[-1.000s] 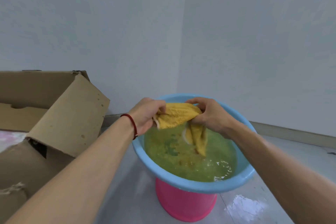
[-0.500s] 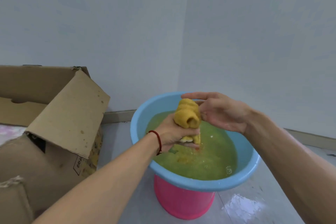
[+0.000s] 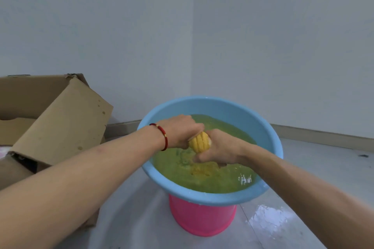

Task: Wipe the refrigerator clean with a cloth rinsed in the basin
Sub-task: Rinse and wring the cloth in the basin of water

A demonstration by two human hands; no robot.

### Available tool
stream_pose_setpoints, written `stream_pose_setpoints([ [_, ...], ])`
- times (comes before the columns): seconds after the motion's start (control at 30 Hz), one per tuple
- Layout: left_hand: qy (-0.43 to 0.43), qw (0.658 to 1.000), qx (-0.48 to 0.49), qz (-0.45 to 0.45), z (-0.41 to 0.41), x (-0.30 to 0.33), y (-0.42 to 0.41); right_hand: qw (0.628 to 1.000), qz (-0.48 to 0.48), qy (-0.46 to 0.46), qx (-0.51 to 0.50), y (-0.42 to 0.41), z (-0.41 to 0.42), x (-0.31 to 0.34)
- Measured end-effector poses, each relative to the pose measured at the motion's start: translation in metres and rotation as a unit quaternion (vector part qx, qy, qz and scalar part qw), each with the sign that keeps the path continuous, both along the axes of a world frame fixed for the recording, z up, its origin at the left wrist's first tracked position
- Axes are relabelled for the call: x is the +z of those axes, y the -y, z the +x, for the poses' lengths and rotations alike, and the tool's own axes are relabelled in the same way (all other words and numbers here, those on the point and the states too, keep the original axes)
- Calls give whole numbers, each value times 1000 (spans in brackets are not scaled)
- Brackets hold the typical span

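Observation:
A yellow cloth [image 3: 199, 143] is twisted into a tight roll just above the water. My left hand [image 3: 182, 129] grips its far end, and my right hand [image 3: 218, 149] grips its near end; the two fists meet over the middle of the blue basin [image 3: 269, 133]. The basin holds cloudy green-yellow water [image 3: 222, 180], rippled under the cloth. Most of the cloth is hidden inside my fists. No refrigerator is in view.
The basin sits on an upturned pink bucket [image 3: 202, 220] on a wet grey floor. An open cardboard box [image 3: 60, 119] stands close to the left. White walls meet in a corner behind the basin. A bright wet patch [image 3: 269, 220] lies at the right.
My hands went from holding the cloth spread between them, to bunching it in the left hand, to both gripping and twisting it low over the water.

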State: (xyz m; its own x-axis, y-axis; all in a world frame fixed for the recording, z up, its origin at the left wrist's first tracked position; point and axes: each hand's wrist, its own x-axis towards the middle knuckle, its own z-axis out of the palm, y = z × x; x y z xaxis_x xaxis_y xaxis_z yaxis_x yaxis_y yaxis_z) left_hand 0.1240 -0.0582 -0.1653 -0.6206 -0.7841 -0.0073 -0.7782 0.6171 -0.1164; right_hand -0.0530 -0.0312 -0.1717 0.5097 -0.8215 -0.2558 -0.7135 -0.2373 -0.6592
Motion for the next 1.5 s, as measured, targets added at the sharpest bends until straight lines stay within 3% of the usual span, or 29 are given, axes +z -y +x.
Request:
stream_pose_setpoints([
  [0.13, -48, 973, 162, 159, -19, 2, 0, 957, -242, -156, 28, 6, -1, -1],
  [0.2, -118, 921, 205, 310, -23, 2, 2, 923, -325, -198, 56, 7, -5, -3],
  [0.27, -198, 842, 236, 443, -24, 2, 5, 892, -386, -225, 71, 8, -8, -2],
  [0.33, -239, 795, 258, 495, -22, 1, 3, 899, -374, -215, 72, 10, -9, -4],
  [0.4, -246, 820, 258, 447, -21, -2, 5, 960, -237, -144, 43, 14, -14, -1],
  [0.43, -234, 850, 245, 403, -19, -2, 5, 991, -125, -46, 3, 13, -18, 3],
  [0.47, -215, 889, 215, 343, -17, -1, 6, 995, -13, 85, -58, 12, -22, 9],
  [0.53, -184, 962, 113, 168, -10, 4, 9, 923, 146, 291, -207, 10, -27, 10],
  [0.57, -184, 978, 50, 78, -8, 6, 8, 880, 213, 340, -254, 10, -28, 9],
  [0.63, -203, 976, -70, -39, -4, 11, 7, 830, 339, 365, -249, 8, -24, 2],
  [0.77, -162, 946, -212, -181, 2, 12, 1, 764, 495, 403, -94, -3, -10, -4],
  [0.83, -144, 942, -224, -204, 10, 11, 3, 790, 461, 400, -55, -9, -5, -3],
  [0.9, -112, 954, -191, -201, 16, 10, 6, 850, 365, 377, -55, -10, 2, -7],
  [1.0, -5, 992, -40, -116, 5, 8, 2, 968, 134, 193, -87, -5, 11, -11],
  [1.03, 14, 997, 32, -66, -4, 7, -3, 987, 63, 115, -96, -2, 13, -11],
  [1.17, -23, 967, 207, 147, -23, 1, -3, 986, -127, -85, -58, 1, 17, -9],
  [1.23, -81, 920, 257, 283, -23, 6, 3, 962, -228, -147, -38, -1, 17, -5],
  [1.3, -165, 850, 291, 407, -20, 15, 4, 931, -314, -187, -18, 1, 14, -1],
  [1.33, -185, 830, 296, 435, -21, 18, 4, 922, -336, -191, -7, 3, 13, 0],
  [1.37, -190, 831, 294, 433, -22, 19, 4, 921, -339, -194, 5, 5, 11, 1],
  [1.43, -138, 894, 268, 332, -25, 17, 3, 954, -259, -152, 9, 7, 2, 4],
  [1.5, -74, 964, 201, 159, -22, 14, 2, 997, -57, 30, -37, 8, -13, 10],
])
